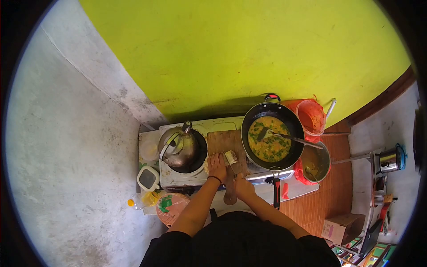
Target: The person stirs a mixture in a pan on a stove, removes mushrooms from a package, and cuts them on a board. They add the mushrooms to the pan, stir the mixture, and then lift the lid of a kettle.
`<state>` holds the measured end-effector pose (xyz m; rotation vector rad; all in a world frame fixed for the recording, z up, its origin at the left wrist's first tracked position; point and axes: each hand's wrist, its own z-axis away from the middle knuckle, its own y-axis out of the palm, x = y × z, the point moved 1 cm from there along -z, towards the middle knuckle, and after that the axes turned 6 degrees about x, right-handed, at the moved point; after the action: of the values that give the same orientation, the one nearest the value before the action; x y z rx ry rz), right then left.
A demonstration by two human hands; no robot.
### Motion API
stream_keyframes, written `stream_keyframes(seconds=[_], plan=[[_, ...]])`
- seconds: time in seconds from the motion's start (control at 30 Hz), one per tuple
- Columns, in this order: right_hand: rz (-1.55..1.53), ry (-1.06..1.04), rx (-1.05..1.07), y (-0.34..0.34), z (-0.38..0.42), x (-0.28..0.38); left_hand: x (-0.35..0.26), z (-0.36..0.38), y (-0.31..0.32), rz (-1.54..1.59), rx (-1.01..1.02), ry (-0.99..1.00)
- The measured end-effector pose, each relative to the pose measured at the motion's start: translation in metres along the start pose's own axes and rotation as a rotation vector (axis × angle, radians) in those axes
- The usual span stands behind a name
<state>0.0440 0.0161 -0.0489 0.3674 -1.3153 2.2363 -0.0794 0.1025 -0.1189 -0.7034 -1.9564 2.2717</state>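
My left hand (216, 167) lies with fingers stretched out on the left part of a wooden cutting board (222, 140), beside a pale block of food with darker patches, which looks like tempeh (231, 157). A dark band circles that wrist. My right hand (244, 189) is closed around the handle of a knife (233, 170), whose thin blade points up toward the block. The handle of the board (230, 196) sticks out toward me between my two forearms. Whether my left fingertips press on the block is too small to tell.
Left of the board stands a metal kettle (180, 149) on the stove (178, 179). To the right, a black wok (248, 153) holds yellow soupy food with greens and a spatula (289, 137). Beyond it are a red bucket (310, 116) and a metal pot (327, 164). An oil bottle (138, 201) lies at left.
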Motion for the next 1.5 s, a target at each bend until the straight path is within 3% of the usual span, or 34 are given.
stream_keyframes(seconds=[0.2,0.43,0.63,0.93,1.1,1.5], plan=[[0.022,0.086,0.119,-0.013,-0.01,0.016,0.002,-0.002,0.005,-0.001,-0.041,0.018],[-0.011,0.113,0.112,0.0,-0.041,0.016,0.002,-0.002,0.002,0.076,0.026,-0.009],[0.019,0.043,0.039,0.006,-0.012,0.002,0.007,-0.007,0.019,0.01,-0.097,-0.016],[0.003,0.033,-0.009,0.01,-0.005,-0.005,0.004,-0.005,0.007,0.012,-0.113,0.016],[-0.017,0.037,0.061,0.006,0.011,-0.013,-0.002,-0.003,-0.007,-0.003,-0.018,-0.015],[0.014,-0.004,-0.011,-0.001,-0.016,-0.01,-0.001,0.0,-0.014,0.02,0.043,-0.008]])
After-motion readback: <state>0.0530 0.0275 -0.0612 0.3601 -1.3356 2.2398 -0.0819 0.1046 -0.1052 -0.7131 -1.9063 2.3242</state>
